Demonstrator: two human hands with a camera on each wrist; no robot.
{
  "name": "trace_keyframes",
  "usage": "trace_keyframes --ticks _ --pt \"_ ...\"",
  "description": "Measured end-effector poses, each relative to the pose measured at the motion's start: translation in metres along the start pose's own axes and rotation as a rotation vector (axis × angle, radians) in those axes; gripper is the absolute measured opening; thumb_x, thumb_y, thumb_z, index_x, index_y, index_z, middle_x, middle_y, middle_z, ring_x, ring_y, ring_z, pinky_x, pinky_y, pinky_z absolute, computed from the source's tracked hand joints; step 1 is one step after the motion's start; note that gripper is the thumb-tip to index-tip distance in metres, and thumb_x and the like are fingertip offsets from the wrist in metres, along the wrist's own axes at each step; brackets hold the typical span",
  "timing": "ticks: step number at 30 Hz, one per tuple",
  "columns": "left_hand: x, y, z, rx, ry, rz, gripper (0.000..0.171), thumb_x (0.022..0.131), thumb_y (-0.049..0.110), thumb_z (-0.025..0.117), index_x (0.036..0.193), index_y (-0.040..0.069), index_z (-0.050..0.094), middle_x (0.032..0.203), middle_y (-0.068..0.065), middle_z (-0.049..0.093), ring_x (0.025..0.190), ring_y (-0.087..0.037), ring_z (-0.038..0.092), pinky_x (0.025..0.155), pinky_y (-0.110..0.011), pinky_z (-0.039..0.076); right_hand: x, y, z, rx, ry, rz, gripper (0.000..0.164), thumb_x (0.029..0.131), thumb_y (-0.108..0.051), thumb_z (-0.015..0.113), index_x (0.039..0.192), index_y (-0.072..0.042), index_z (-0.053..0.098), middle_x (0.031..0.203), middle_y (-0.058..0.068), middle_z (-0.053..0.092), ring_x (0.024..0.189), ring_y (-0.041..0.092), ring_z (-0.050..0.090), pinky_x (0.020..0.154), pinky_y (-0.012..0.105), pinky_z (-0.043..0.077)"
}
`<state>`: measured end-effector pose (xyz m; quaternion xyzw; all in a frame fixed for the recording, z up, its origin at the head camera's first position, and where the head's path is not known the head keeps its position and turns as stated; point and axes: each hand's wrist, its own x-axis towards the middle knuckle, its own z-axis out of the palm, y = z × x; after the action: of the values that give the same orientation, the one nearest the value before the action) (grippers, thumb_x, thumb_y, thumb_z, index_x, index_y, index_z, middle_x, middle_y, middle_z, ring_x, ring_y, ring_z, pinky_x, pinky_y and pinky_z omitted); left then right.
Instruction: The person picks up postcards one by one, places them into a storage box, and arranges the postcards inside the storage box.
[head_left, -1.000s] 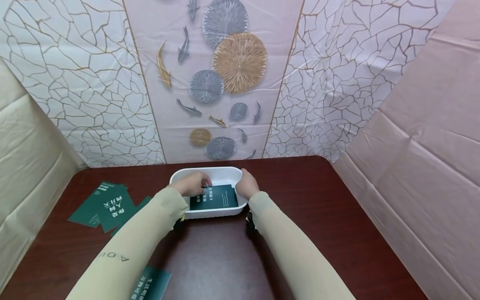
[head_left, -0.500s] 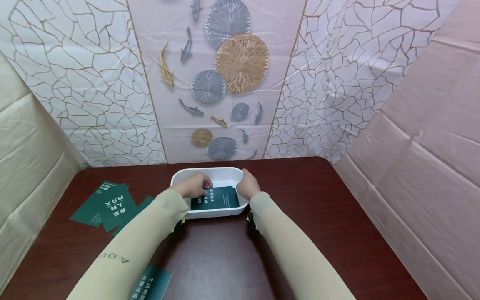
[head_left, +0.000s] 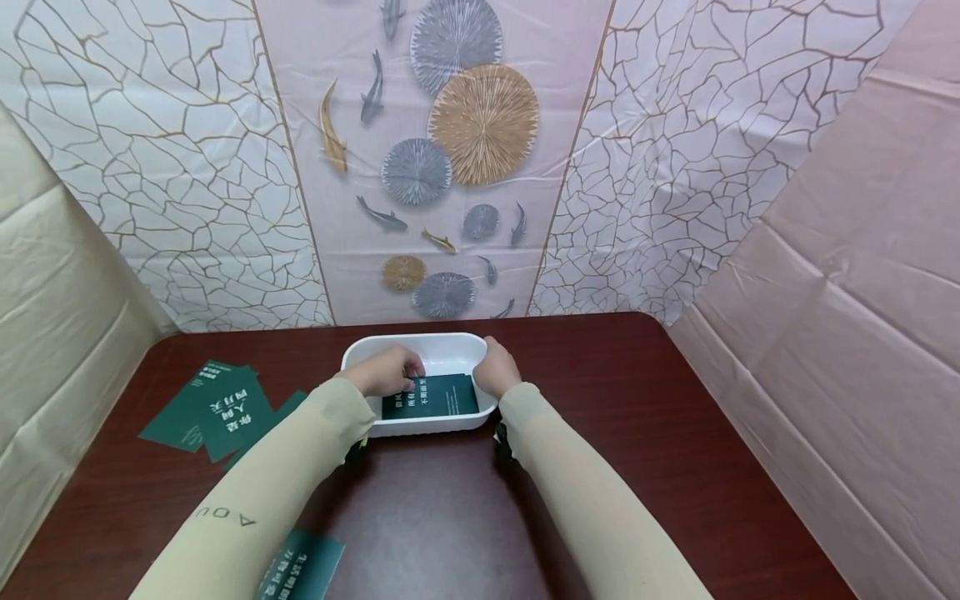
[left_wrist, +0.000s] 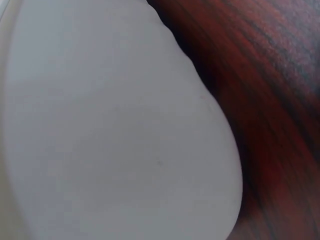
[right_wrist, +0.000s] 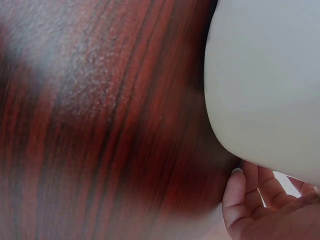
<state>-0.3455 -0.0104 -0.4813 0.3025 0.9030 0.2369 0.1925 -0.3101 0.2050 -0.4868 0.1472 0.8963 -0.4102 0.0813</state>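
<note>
A white oval-ended plastic tray (head_left: pixel 435 429) stands near the back of the table, with dark green printed cards (head_left: pixel 442 398) inside it. My left hand (head_left: pixel 384 372) reaches over the tray's left end and pinches the upper left edge of the cards between thumb and fingers. At the opposite end my right hand (head_left: pixel 497 369) grips the tray's rim. In the right wrist view its curled fingers (right_wrist: pixel 235 192) are right at the tray's underside (right_wrist: pixel 265 85). Only the tray's outer wall (left_wrist: pixel 120 120) and the table show in the left wrist view; the left hand is out of sight there.
Several green cards (head_left: pixel 236 412) lie overlapping on the left of the dark red table (head_left: pixel 622 400), partly behind the left sleeve (head_left: pixel 247 492). Another green card (head_left: pixel 315 562) lies near the front, partly covered by that sleeve. A patterned cloth (head_left: pixel 480 250) hangs behind the table.
The upper edge of the cards in the tray has come down slightly, so they lie lower. Both hands have kept nearly the same places, and the tray has not moved on the table.
</note>
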Motion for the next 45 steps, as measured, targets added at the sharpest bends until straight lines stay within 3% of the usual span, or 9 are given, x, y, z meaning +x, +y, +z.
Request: trace_keyframes --ticks 23,31,38,45 --pt "-0.004 0.005 0.002 0.002 -0.017 -0.014 0.013 0.09 0.003 0.065 0.102 0.008 0.067 0.094 -0.002 0.062 0.088 -0.018 0.055 0.086 -0.037 0.046 0.002 0.001 0.001 0.019 -0.001 0.017 0.064 0.09 0.005 0.056 0.147 -0.015 0.036 0.136 0.01 0.05 0.119 0.027 0.051 0.096 0.051 0.045" --pt "-0.007 0.003 -0.001 -0.007 -0.021 -0.059 0.01 0.09 0.008 0.068 0.099 0.006 0.066 0.089 -0.002 0.061 0.084 -0.018 0.054 0.081 -0.035 0.047 0.0 0.0 0.001 0.026 -0.007 0.018 0.066 0.091 0.005 0.056 0.149 -0.015 0.034 0.139 0.01 0.048 0.122 0.027 0.049 0.097 0.051 0.043" --pt "-0.024 0.001 -0.011 0.012 0.06 -0.107 0.018 0.094 0.018 0.064 0.107 0.006 0.065 0.097 -0.005 0.063 0.09 -0.019 0.057 0.085 -0.039 0.047 0.002 -0.001 0.005 0.015 -0.019 0.02 0.065 0.092 0.004 0.055 0.15 -0.016 0.032 0.14 0.009 0.047 0.123 0.027 0.048 0.097 0.051 0.044" --pt "-0.051 -0.002 -0.034 -0.008 0.21 -0.07 0.03 0.095 0.021 0.06 0.119 0.002 0.063 0.108 -0.01 0.063 0.099 -0.023 0.059 0.084 -0.041 0.05 -0.001 -0.001 -0.001 -0.002 -0.019 0.009 0.067 0.092 0.004 0.054 0.152 -0.014 0.029 0.145 0.01 0.043 0.126 0.027 0.046 0.1 0.05 0.041"
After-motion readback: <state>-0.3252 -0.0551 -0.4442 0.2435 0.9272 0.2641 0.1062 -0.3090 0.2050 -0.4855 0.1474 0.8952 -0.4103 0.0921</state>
